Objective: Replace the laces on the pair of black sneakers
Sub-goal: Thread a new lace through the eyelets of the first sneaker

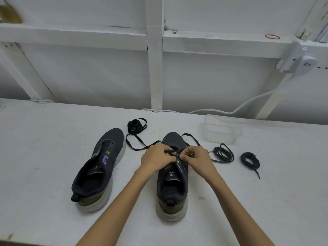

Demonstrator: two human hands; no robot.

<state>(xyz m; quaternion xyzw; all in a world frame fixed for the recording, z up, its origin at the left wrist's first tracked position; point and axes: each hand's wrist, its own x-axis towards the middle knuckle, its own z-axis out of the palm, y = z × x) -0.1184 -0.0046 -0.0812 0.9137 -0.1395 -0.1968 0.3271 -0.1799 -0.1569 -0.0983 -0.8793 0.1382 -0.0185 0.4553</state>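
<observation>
Head view showed both hands working over the right sneaker [171,183], which stood on the white table [44,139] with its heel toward the person and its toe pointing away, presumably so that the eyelets faced up within easy reach. The left hand [157,158] was curled, its fingers pinching a flat black lace [136,148] over the tongue. The right hand [196,157] was curled too, thumb and fingertips pinching the lace near its tip, seemingly to steer it at an eyelet. The slack trailed off to the left and ended in a loose bunch beyond the toes. Another stretch looped round the toe on the right, probably to keep it clear of the work.

Just beside it lay the left sneaker [99,167], heel also toward the person, with no lace in the eyelets that showed; it looked to be awaiting its turn. To the right of the hands a coiled lace [224,153] and, a little apart, a small bundled lace [249,159] lay on the table, with a clear plastic container [221,132] behind them. Whether these were the old laces or a spare could not be told.

Much of the work was hidden. The hands covered the eyelet rows, so how many were threaded was unclear. A strand from the coiled lace ran under the right hand, and where it ended could not be seen. Both forearms were cut off at the lower edge.
</observation>
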